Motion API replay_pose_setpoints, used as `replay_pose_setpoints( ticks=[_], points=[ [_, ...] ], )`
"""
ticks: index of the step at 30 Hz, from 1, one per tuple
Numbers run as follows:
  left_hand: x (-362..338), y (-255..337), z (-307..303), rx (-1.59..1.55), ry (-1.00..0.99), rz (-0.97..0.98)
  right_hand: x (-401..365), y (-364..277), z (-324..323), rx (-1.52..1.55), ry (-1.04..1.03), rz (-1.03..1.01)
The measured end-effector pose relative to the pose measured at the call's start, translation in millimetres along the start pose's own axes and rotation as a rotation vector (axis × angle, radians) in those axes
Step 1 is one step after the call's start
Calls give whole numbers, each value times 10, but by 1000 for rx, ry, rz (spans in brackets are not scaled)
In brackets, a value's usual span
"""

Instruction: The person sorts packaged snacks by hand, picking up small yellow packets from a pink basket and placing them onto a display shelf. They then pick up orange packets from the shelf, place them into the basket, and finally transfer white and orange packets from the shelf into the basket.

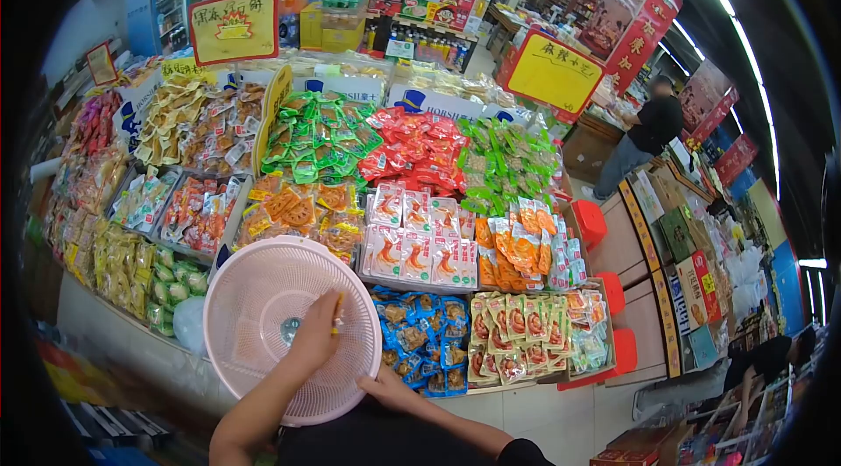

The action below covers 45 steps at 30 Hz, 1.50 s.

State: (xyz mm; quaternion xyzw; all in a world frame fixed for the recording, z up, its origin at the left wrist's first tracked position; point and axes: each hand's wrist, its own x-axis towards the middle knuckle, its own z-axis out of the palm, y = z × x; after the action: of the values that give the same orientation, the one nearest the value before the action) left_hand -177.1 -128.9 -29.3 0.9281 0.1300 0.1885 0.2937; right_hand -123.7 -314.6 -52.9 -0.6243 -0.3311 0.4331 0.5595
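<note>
Hidden and unclear parts around the pink plastic basket [229, 308]

Of the small yellow object [338, 315] at the left hand [322, 335], only a narrow part shows; the hand covers the rest, so its kind cannot be told. The small shiny thing [290, 327] on the basket's bottom is too blurred to name, and the left forearm hides some of the mesh beside it. The fingers of the right hand [390, 391] are mostly out of sight under the rim. The basket hides a part of the snack display behind it. Small print on the red snack packets [416, 151] is too small for reading. The face of the standing person [655, 120] is blurred.
</note>
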Motion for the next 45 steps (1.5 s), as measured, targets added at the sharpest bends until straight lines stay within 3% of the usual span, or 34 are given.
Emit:
replay_pose_setpoints(
  ticks=[2,3,5,6,9,10,12,14,19,23,26,27,29,30,32,36,38,39,41,45],
  points=[
    [9,-81,-64,-253,-16,-241,5,77,-38,-5,3,-12],
    [41,-27,-182,-254,-23,-247,-1,93,-39,-14,-2,-27],
    [58,46,-444,-367,-57,-504,-15,72,-85,38,-28,53],
    [57,-47,-438,-690,1,-520,-13,50,-121,78,-57,124],
    [75,-164,-615,-977,141,-612,-23,50,-140,130,19,49],
    [102,-154,-715,-977,172,-643,-23,123,-201,139,-18,117],
    [211,-108,-921,-1426,294,-595,-26,216,-266,188,0,189],
    [271,-226,-1081,-1555,319,-561,-34,88,-337,246,106,314],
    [522,-590,-1146,-1802,338,-493,-55,-223,-618,261,303,398],
    [795,-970,-793,-1696,355,-554,-166,-233,-924,399,386,294],
    [1115,-999,-666,-1467,498,-575,-284,-231,-1060,440,550,195],
    [1245,-973,-646,-1471,492,-578,-304,-242,-1105,439,557,197],
    [1449,-951,-603,-1091,367,-591,-405,-243,-1201,510,603,179],
    [1550,-1069,-467,-1093,357,-591,-440,-174,-1248,551,628,195],
    [1779,-1221,-179,-569,315,-537,-449,-122,-1263,559,651,192],
    [2077,-1122,-4,-576,221,-502,-474,-132,-1244,567,700,177],
    [2135,-1235,103,-179,211,-374,-511,-77,-1251,564,734,195],
    [2156,-1286,144,-190,195,-354,-520,-36,-1264,562,739,220],
    [2148,-1358,221,205,180,-137,-525,-8,-1251,608,767,203],
    [1984,-1137,111,365,84,-116,-459,-29,-1231,608,751,206]
  ],
)
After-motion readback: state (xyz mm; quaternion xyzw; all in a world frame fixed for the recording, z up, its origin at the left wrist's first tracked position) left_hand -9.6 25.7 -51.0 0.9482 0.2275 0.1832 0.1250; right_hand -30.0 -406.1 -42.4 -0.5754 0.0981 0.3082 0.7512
